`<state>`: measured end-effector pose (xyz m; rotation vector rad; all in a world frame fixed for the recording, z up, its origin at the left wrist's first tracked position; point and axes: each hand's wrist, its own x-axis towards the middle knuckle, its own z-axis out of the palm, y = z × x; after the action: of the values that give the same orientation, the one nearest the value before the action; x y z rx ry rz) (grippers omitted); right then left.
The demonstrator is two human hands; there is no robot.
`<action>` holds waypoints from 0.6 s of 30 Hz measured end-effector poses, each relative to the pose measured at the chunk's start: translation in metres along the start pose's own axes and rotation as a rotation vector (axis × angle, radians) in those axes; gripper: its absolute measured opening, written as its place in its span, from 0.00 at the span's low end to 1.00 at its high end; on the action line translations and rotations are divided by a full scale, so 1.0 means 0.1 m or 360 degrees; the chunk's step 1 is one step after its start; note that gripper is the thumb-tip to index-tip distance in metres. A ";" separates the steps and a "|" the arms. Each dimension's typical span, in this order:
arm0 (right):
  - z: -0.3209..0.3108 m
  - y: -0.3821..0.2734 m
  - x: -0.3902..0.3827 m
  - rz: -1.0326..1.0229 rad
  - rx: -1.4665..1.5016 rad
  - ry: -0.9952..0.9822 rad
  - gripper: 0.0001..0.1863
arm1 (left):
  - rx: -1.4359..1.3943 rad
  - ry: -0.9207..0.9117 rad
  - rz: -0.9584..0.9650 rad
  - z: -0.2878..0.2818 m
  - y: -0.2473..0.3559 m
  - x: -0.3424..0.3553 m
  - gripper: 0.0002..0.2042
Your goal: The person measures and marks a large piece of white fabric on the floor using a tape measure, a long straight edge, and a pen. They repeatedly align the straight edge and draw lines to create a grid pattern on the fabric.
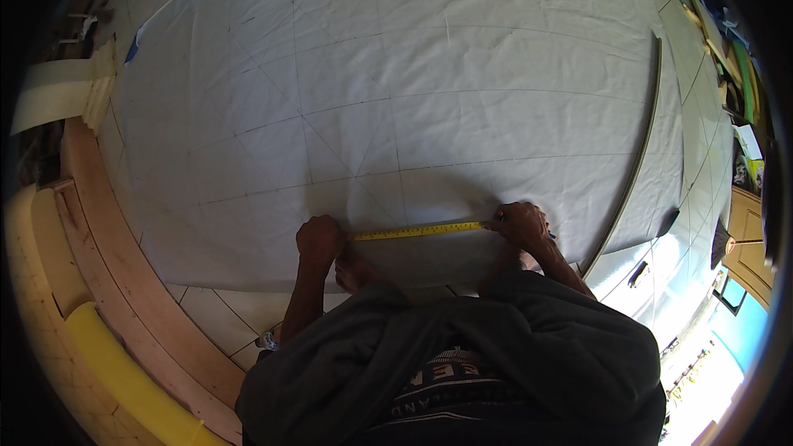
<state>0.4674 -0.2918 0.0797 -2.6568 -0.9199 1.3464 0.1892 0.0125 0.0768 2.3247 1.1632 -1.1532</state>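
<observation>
A large white sheet [496, 124] covers the floor, with thin dark straight lines crossing on it, some of them diagonal. Across its near edge a yellow tape measure [420, 231] is stretched between my hands. My left hand [320, 238] is closed in a fist at the tape's left end, hiding its tip. At the other end, my right hand [522, 225] grips the tape; a small dark and red bit shows between the fingers, while the rest of what it holds is hidden. My bare feet [353, 271] are at the sheet's near edge, close below the hands.
A long thin strip [643, 149] lies along the sheet's right side. Nearby are a small black object [671, 221] and another dark one [638, 274] on the tiles. Wooden boards [124, 239] and a yellow rounded piece [124, 376] line the left.
</observation>
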 end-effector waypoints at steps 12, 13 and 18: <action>-0.38 0.29 -0.53 -0.0268 0.0900 0.0857 0.20 | -0.0010 -0.0013 -0.0030 0.04 -0.01 0.02 0.25; -0.41 0.33 -0.61 -0.0247 0.0949 0.0819 0.21 | -0.0007 -0.0011 -0.0028 0.04 0.00 0.03 0.25; -0.14 0.38 -0.76 -0.0498 0.0955 0.0690 0.09 | 0.0011 -0.0008 -0.0041 0.04 0.02 0.05 0.26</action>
<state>0.4619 -0.3595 0.1332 -2.1037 -0.6932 0.7680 0.1898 0.0115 0.0704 2.3169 1.1927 -1.1732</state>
